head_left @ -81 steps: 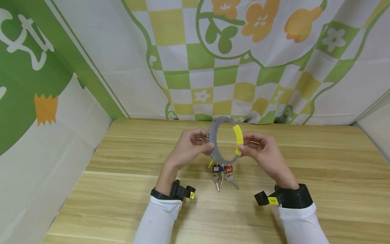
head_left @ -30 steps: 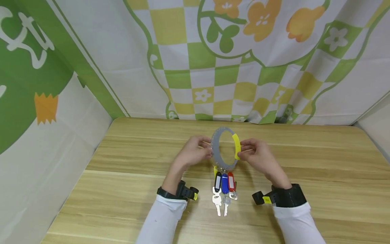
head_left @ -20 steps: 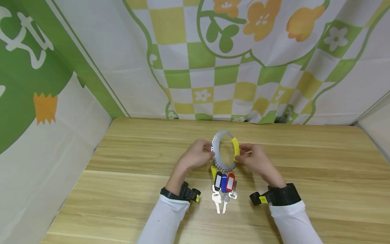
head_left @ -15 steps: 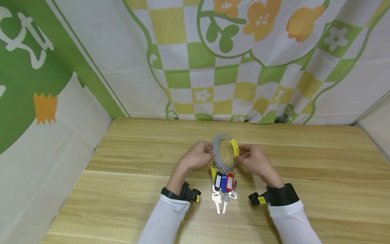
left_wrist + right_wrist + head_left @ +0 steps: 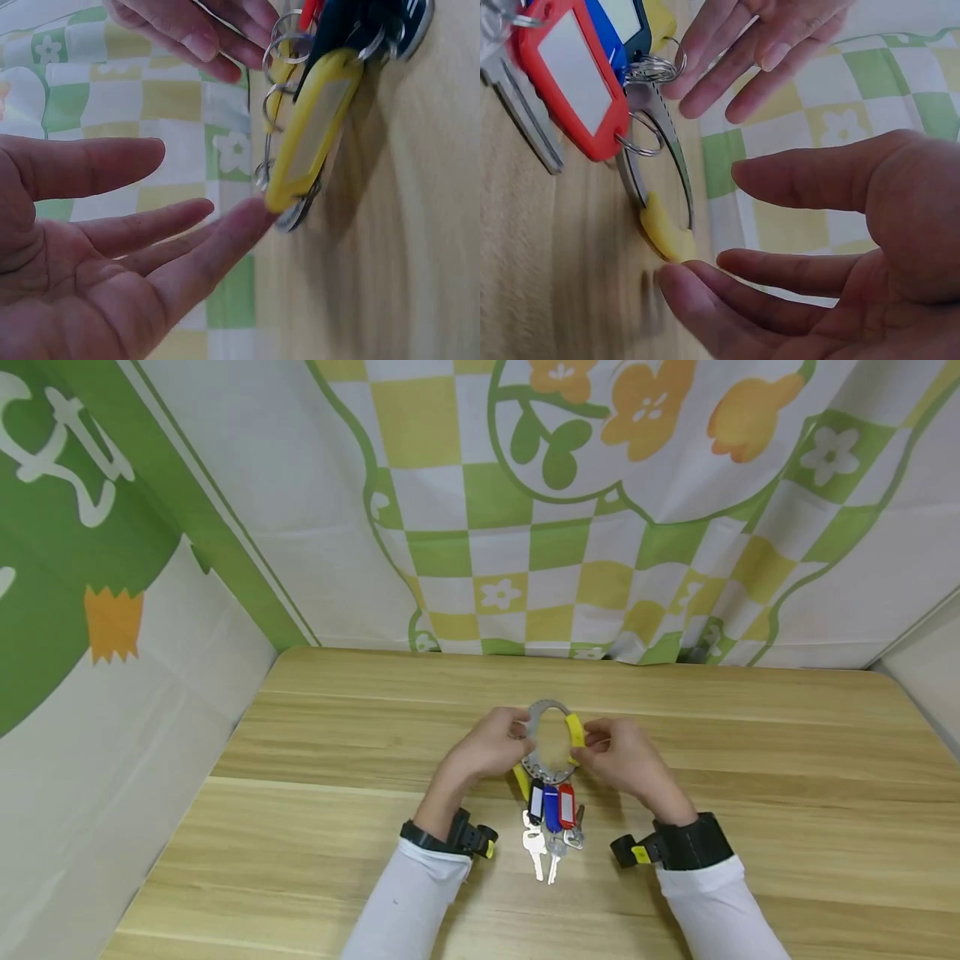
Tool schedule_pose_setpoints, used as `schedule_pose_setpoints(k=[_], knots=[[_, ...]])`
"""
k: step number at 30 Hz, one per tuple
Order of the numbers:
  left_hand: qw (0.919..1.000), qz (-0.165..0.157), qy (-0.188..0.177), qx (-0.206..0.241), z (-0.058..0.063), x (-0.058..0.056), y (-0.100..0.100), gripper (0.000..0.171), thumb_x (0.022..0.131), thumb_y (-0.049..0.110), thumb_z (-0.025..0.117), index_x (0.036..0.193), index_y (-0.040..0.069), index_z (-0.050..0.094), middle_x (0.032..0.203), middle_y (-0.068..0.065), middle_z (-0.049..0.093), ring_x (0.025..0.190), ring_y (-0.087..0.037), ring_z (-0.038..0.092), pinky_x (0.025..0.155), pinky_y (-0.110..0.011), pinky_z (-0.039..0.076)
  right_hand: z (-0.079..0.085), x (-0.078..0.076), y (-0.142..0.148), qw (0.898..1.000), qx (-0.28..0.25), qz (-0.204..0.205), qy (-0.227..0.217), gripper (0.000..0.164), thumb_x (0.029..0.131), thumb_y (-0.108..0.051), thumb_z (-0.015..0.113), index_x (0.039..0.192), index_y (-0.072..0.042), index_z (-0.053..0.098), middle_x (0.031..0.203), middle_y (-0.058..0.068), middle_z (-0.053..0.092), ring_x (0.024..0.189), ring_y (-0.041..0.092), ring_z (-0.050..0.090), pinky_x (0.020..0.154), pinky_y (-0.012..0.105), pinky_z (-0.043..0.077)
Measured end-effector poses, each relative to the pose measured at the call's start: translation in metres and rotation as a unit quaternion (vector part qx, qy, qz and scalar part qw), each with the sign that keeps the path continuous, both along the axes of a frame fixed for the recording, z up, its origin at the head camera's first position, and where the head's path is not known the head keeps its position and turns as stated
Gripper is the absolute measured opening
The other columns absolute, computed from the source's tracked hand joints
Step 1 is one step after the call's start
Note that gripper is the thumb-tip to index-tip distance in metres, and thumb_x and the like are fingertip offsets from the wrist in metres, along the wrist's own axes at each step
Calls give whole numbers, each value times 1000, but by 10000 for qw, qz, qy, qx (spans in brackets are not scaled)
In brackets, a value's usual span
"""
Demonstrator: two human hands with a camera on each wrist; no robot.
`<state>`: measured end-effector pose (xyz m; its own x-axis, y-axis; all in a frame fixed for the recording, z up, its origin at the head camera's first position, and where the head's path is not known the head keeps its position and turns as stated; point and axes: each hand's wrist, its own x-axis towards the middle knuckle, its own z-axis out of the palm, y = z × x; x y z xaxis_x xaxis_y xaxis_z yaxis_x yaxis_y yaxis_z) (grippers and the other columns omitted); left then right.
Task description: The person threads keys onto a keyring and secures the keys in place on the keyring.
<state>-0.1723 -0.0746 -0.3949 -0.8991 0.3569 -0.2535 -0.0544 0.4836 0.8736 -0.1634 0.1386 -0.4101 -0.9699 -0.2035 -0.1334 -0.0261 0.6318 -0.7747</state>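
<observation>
A grey key ring point(image 5: 537, 717) with a row of small holes and a yellow grip section point(image 5: 575, 737) is down at the wooden table. Black point(image 5: 536, 802), blue point(image 5: 552, 811) and red point(image 5: 566, 807) key tags fan out toward the person, with silver keys point(image 5: 535, 842) beyond them. My left hand point(image 5: 491, 743) is at the ring's left side, fingers spread; a fingertip meets the yellow tag point(image 5: 315, 127) in the left wrist view. On the other side, my right hand point(image 5: 626, 760) has thumb and fingers apart, one fingertip right at the yellow grip section.
Wooden table top point(image 5: 787, 777) extends to both sides of the hands. A checked, flowered curtain point(image 5: 555, 560) hangs along the back edge, and a green and white cloth point(image 5: 67, 635) covers the left side.
The ring was held upright with keys dangling; it has come down toward the table and nearer the person, keys now laid out. Both hands came down with it and their fingers have parted.
</observation>
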Motion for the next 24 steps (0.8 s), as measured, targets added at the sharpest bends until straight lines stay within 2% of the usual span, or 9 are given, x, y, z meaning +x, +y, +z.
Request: schedule_pose_setpoints(k=[2,4,7,10,13,16,22,24], knots=[[9990,-190,269,-290,2,1,-2,53,95,0,56,145,-10,44,136,-26,56,124,-38,56,100,-45,49,3,1,0,9990,277,246,258,43,90,-7,71,126,14,60,108,23,68,98,34,66,81,43,56],[9940,-477,636,-752,3,1,-3,53,92,-4,54,144,-9,47,134,-24,59,122,-35,57,99,-44,50,6,2,-1,9949,639,578,524,40,89,-5,68,124,13,61,107,21,69,99,35,66,83,47,55],[9794,-930,1127,-1396,4,2,-5,54,86,-11,54,140,-9,51,125,-21,64,110,-30,62,92,-41,52,10,5,-2,9852,1124,1034,777,38,89,-2,65,125,9,63,109,19,70,101,35,66,86,50,54],[9681,-1184,1283,-1799,4,2,-5,48,85,-12,57,133,-6,59,113,-16,67,96,-24,62,82,-37,53,13,8,-4,9796,1373,1301,687,41,88,1,62,129,7,61,113,20,70,99,31,66,82,46,54],[9612,-1300,1326,-2039,3,3,-4,39,87,-10,58,125,-3,63,105,-12,68,87,-21,60,77,-34,52,15,11,-4,9743,1540,1541,575,47,86,3,60,133,6,59,118,20,68,97,27,64,80,42,53],[9565,-1325,1341,-2224,2,3,-5,35,90,-7,58,123,1,65,103,-9,68,85,-20,59,77,-35,52,17,13,-5,9708,1596,1745,411,51,87,4,60,138,6,54,123,22,67,95,23,62,80,41,53],[9493,-1316,1467,-2450,0,3,-4,43,88,-4,62,130,3,62,110,-10,69,92,-22,63,84,-40,52,17,14,-5,9703,1648,1716,439,53,89,3,60,141,7,50,129,24,64,109,28,63,93,49,52],[9470,-1296,1489,-2534,-1,3,-3,47,88,-2,63,135,3,60,114,-11,69,97,-25,64,87,-43,52,16,14,-6,9713,1647,1665,425,54,90,3,60,142,8,49,128,23,64,109,29,62,94,50,51]])
